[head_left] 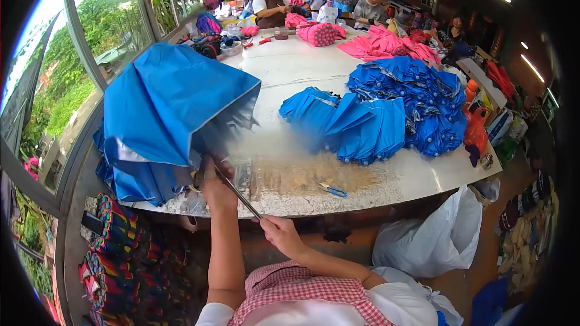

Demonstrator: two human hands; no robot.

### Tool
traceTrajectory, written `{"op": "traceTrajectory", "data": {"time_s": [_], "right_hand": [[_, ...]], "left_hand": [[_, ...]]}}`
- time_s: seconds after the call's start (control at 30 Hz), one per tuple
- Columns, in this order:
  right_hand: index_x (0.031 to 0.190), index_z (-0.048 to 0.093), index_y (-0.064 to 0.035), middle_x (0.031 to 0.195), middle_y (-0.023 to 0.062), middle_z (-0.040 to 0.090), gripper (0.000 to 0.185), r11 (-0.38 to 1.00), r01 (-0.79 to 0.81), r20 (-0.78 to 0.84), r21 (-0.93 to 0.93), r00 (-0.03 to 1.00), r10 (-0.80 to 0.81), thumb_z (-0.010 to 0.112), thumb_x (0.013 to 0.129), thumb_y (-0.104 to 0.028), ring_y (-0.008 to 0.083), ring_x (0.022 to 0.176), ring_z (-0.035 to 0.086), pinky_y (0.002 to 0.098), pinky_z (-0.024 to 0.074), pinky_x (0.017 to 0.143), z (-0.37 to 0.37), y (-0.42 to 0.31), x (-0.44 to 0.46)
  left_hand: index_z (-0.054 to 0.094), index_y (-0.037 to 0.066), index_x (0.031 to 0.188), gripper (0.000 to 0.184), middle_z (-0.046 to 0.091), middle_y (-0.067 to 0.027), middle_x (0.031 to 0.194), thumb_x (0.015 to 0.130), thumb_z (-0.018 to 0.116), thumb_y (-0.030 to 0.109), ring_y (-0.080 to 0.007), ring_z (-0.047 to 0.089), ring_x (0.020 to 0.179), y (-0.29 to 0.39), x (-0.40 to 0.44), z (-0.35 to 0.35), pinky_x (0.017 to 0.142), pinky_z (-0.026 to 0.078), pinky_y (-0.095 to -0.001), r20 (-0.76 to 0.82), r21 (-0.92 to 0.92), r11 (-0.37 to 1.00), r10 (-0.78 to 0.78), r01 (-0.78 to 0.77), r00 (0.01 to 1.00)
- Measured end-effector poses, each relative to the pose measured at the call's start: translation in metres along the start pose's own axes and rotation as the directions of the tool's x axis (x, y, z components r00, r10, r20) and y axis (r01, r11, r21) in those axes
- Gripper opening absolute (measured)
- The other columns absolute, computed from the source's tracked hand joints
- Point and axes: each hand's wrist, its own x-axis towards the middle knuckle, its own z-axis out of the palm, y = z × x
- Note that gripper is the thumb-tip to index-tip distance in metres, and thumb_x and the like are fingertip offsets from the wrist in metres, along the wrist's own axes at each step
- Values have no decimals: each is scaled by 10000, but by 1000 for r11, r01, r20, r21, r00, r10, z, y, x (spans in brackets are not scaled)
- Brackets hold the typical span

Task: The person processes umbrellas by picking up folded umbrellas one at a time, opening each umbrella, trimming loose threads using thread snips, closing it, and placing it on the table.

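Note:
A blue umbrella (175, 96) with a silvery lining is partly spread over the left side of the worktable. Its metal shaft (238, 196) slants down toward my body. My left hand (215, 184) is closed around the shaft just below the canopy, its fingers partly hidden by the fabric and shaft. Lower down, my right hand (281, 234) grips the shaft's free end. Blue-handled thread snips (333, 190) lie near the table's front edge. To the right rest several folded blue umbrellas (365, 127), beside a larger blue heap (417, 96).
The white worktable (290, 69) has a worn front edge. Pink umbrellas (393, 43) lie farther back, where other people (272, 3) work. A white sack (432, 235) stands below at right. Multicoloured bundles (121, 253) are stacked at lower left, beside windows.

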Motion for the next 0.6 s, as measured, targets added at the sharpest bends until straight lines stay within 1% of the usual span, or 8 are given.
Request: {"op": "traceTrajectory", "data": {"time_s": [0.1, 0.2, 0.27, 0.33, 0.4, 0.47, 0.53, 0.6], "right_hand": [[1110, 565, -16, 623, -70, 342, 261, 950, 176, -55, -259, 979, -196, 479, 928, -180, 19, 524, 319, 170, 258, 442, 3, 4, -4], [1161, 510, -33, 549, -62, 281, 298, 922, -266, 309, 281, 935, 175, 437, 949, -228, 30, 422, 258, 185, 229, 377, -3, -32, -15], [1151, 500, -28, 516, -55, 257, 307, 885, -273, 375, 376, 919, 124, 422, 952, -249, 38, 375, 226, 195, 207, 348, -1, -41, -13], [1133, 508, -25, 514, -56, 263, 293, 887, -256, 361, 384, 926, 111, 419, 953, -238, 40, 376, 234, 198, 203, 350, 7, -59, -12], [1133, 509, -26, 516, -56, 261, 291, 902, -231, 362, 364, 928, 92, 414, 954, -236, 41, 378, 236, 201, 202, 349, 14, -78, -16], [1135, 503, -19, 523, -55, 252, 292, 907, -255, 362, 336, 924, 126, 414, 951, -227, 41, 386, 220, 201, 188, 352, 13, -94, -31], [1149, 491, -15, 522, -59, 233, 296, 911, -299, 347, 284, 918, 193, 418, 946, -218, 42, 387, 207, 203, 177, 356, 5, -104, -48], [1155, 487, -9, 526, -57, 234, 307, 921, -267, 379, 285, 914, 148, 423, 943, -221, 41, 393, 204, 200, 167, 355, 0, -109, -52]], "left_hand": [[537, 31, 1073, 299, 582, -44, 864, 909, 506, 279, -100, 540, 672, -10, 9, -11, 563, 462, -209, 54, -76, 995, 68, -64, 996], [550, 33, 1013, 246, 567, -33, 810, 905, 519, 251, -106, 530, 614, 2, 21, -5, 515, 455, -200, 143, -118, 991, 80, -63, 987], [552, 36, 982, 233, 568, -37, 806, 910, 507, 253, -111, 525, 587, 24, 27, 16, 505, 456, -195, 135, -385, 909, -114, 158, 984], [552, 39, 967, 212, 564, -43, 802, 920, 481, 234, -118, 533, 584, 48, 48, 32, 499, 465, -190, 262, -373, 908, -93, 190, 960], [544, 31, 939, 187, 557, -53, 770, 925, 464, 199, -124, 529, 564, 87, 75, 66, 473, 456, -192, 219, -356, 931, 2, 79, 976], [534, -10, 888, 219, 569, -64, 725, 918, 480, 200, -128, 531, 538, 120, 140, 60, 446, 441, -231, 541, -105, 961, 273, -257, 796], [512, -25, 867, 227, 550, -67, 702, 924, 460, 189, -107, 493, 505, 164, 152, 95, 398, 363, -220, 188, -310, 949, 117, -54, 975], [498, -23, 856, 229, 537, -66, 692, 927, 453, 191, -89, 464, 486, 187, 156, 109, 386, 320, -212, 225, -262, 961, 150, -88, 963]]}}
